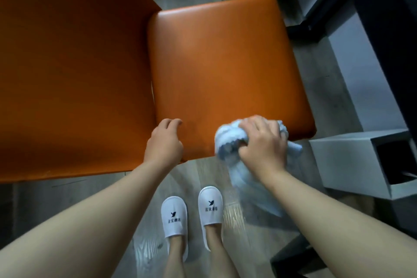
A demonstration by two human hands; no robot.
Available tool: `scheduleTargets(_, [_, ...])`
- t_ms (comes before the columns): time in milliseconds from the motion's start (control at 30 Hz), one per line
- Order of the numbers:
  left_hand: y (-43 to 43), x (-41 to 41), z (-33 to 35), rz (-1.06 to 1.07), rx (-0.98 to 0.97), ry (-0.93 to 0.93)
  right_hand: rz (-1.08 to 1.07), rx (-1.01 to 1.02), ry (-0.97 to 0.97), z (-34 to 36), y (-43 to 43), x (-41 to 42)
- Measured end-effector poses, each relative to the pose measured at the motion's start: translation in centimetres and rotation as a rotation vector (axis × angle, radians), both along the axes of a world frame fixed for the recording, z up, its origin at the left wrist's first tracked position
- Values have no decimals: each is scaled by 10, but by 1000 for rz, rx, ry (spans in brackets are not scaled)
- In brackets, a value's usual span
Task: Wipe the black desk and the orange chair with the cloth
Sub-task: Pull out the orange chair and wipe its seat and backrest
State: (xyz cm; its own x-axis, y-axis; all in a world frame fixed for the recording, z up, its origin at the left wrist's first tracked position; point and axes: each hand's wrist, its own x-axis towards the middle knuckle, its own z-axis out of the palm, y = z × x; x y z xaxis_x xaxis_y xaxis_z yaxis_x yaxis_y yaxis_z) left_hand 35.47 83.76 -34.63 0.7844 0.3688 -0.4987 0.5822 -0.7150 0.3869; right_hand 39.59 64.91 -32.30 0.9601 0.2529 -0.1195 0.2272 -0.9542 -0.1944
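The orange chair (pixel 221 67) stands right below me, its padded seat in the middle and its tall back filling the left side. My right hand (pixel 262 145) grips a bunched pale blue cloth (pixel 228 140) and presses it on the near right edge of the seat; a loose end of the cloth hangs down past the edge. My left hand (pixel 164 142) rests on the near left corner of the seat, fingers loosely curled, holding nothing. The black desk (pixel 388 29) runs along the right edge of the view.
A grey square bin (pixel 352 160) with a dark opening stands on the floor right of the chair. My feet in white slippers (pixel 191 214) stand on the grey wood floor just below the seat edge. A dark desk leg (pixel 291 257) lies at the lower right.
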Motion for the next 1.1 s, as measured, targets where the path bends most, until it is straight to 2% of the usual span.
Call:
scheduleTargets(33, [-3, 1, -1, -21, 5, 24, -8, 12, -61, 0, 9, 2])
scheduleTargets(67, [-5, 2, -1, -48, 9, 49, 46, -17, 0, -4, 18, 1])
scheduleTargets(100, [-7, 3, -1, -80, 12, 68, 150, -56, 81, -11, 24, -2])
scheduleTargets(167, [-9, 2, -2, -152, 26, 85, 363, -74, 83, -25, 18, -10])
scheduleTargets(200, [-10, 2, -3, -186, 40, 88, 390, -123, 121, -34, 2, -7])
scheduleTargets(233, [-11, 2, -4, -214, 54, 101, 325, -180, 201, -43, -18, -5])
scheduleTargets(267, [-13, 1, -5, -230, 61, 117, 159, -225, 302, -55, -45, -2])
scheduleTargets(333, [-17, 1, -4, -236, 52, 133, -414, -110, 365, -59, -97, 6])
scheduleTargets(400, [-19, 3, -3, -237, 37, 114, -919, 59, 180, -51, -134, 11])
scheduleTargets(433, [-19, 3, -4, -238, 39, 108, -1049, 117, 77, -45, -138, 13])
scheduleTargets(467, [-19, 3, -6, -241, 47, 109, -1090, 211, -40, -40, -133, 14])
scheduleTargets(533, [-18, 4, -10, -251, 70, 123, -910, 418, -266, -29, -99, 17])
scheduleTargets(567, [-18, 4, -12, -263, 84, 129, -754, 454, -314, -22, -74, 20])
scheduleTargets(600, [-18, 5, -14, -283, 103, 132, -581, 422, -279, -22, -51, 24])
scheduleTargets(700, [-16, 11, -18, -366, 203, 138, -89, 60, 132, -34, -7, 31])
scheduleTargets(767, [-15, 19, -20, -405, 258, 143, -39, -69, 279, -46, -11, 37])
scheduleTargets(867, [-18, 32, -19, -444, 262, 136, -317, -72, 229, -60, -56, 43])
scheduleTargets(933, [-21, 40, -17, -454, 233, 130, -714, 103, 74, -62, -96, 44])
scheduleTargets(1000, [-25, 47, -16, -370, 170, 114, -1185, 319, -54, -54, -125, 42])
scheduleTargets(1033, [-27, 50, -17, -312, 140, 98, -1285, 352, -96, -50, -127, 41])
scheduleTargets(1067, [-28, 51, -18, -270, 118, 85, -1236, 350, -140, -47, -120, 39])
scheduleTargets(1100, [-29, 51, -20, -255, 108, 84, -1088, 358, -208, -43, -106, 39])
